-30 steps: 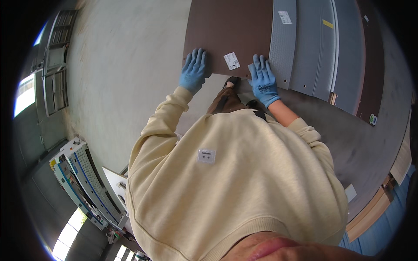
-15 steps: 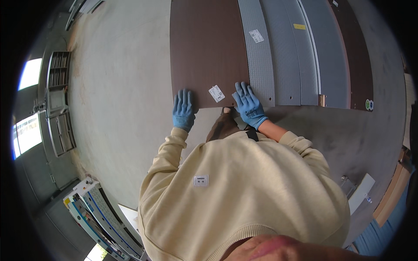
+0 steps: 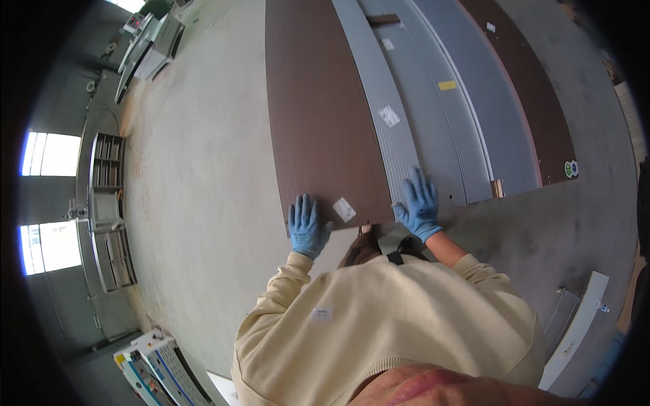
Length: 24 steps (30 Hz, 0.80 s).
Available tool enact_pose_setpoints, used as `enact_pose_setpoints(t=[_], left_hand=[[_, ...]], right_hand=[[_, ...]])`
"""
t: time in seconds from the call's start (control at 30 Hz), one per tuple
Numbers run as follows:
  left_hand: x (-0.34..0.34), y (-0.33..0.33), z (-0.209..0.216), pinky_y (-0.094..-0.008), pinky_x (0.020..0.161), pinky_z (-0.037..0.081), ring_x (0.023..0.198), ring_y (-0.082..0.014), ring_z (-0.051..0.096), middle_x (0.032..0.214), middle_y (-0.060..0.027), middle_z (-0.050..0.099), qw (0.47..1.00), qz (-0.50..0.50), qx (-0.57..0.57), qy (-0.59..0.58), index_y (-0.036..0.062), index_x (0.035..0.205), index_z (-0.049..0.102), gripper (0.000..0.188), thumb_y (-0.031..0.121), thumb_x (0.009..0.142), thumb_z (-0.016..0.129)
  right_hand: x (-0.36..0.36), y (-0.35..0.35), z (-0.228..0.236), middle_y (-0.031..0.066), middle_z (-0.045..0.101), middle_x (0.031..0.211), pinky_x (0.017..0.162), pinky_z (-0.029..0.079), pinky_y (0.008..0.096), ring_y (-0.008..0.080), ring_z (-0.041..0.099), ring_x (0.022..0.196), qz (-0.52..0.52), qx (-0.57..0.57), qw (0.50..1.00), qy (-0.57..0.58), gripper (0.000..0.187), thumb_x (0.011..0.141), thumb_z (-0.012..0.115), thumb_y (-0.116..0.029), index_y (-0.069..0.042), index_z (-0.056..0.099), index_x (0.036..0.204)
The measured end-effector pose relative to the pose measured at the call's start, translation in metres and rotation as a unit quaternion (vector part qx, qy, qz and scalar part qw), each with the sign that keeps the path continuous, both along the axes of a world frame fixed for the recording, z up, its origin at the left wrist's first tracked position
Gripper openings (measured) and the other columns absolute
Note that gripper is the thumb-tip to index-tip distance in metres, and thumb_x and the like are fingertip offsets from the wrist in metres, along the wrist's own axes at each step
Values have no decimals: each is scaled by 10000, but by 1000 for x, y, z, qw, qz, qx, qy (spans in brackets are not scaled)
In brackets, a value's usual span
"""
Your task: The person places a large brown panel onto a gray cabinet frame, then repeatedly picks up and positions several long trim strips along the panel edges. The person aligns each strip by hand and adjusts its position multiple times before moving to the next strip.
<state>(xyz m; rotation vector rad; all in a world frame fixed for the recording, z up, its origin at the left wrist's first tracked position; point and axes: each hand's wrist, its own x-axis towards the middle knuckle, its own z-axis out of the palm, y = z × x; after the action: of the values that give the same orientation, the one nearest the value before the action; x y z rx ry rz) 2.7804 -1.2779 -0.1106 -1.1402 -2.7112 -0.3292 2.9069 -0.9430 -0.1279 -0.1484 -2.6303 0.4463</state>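
Observation:
A long dark brown panel (image 3: 318, 122) lies on the concrete floor and stretches away from me. A small white label (image 3: 344, 209) sits near its near end. My left hand (image 3: 307, 227), in a blue glove, rests flat with fingers spread on the near left corner of the panel. My right hand (image 3: 418, 204), also gloved in blue, lies flat with spread fingers at the near right corner, where the brown panel meets a grey panel (image 3: 393, 128). Neither hand has anything closed in it. My cream sweatshirt fills the lower part of the view.
More grey panels (image 3: 467, 108) and a second brown panel (image 3: 535, 101) lie side by side to the right. A small wooden block (image 3: 499, 188) stands at their near edge. Metal shelving (image 3: 108, 203) and windows line the left wall. White strips (image 3: 575, 331) lie at lower right.
The view has tilted up, so more of the panel's length shows. Both hands stay on its near end; the right hand now sits further right, at the seam with the grey panel.

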Motion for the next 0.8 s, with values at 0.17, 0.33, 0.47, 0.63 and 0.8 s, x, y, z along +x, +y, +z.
enact_pose_setpoints(t=[0.17,0.33,0.47,0.63,0.8], left_hand=[[-31,90,-4,-589,1274,171,1573,-433,240,1679,-242,303,998,12,37,-53,40,1605,356,854,415,913,688],[-32,117,-4,-594,1290,55,1602,-434,122,1706,-238,228,989,57,-72,-113,26,1639,266,892,503,963,599],[-31,115,-3,-605,1286,50,1599,-449,112,1705,-248,222,987,49,-83,-127,11,1639,254,892,497,969,586],[-33,117,-6,-621,1280,63,1592,-469,122,1704,-259,217,991,38,-70,-103,-4,1636,253,893,514,979,563],[-34,116,-13,-640,1274,68,1588,-477,131,1694,-265,235,994,31,-42,-101,-12,1625,274,882,534,986,542]], right_hand=[[-52,47,-19,260,384,1624,1235,248,587,457,324,1524,-156,0,979,-128,763,915,645,-548,-7,506,1435],[-88,34,-29,348,326,1606,1232,228,616,532,303,1501,-150,18,979,-140,779,904,643,-560,-43,477,1464],[-88,28,-25,400,323,1574,1233,223,632,561,295,1490,-122,3,982,-143,751,896,688,-495,-42,477,1456],[-88,35,-28,410,312,1572,1226,235,635,572,301,1479,-105,-7,985,-137,711,901,688,-483,-58,510,1442],[-86,40,-44,386,332,1583,1174,315,629,578,371,1437,-98,-10,993,-72,744,890,712,-513,-108,529,1487]])
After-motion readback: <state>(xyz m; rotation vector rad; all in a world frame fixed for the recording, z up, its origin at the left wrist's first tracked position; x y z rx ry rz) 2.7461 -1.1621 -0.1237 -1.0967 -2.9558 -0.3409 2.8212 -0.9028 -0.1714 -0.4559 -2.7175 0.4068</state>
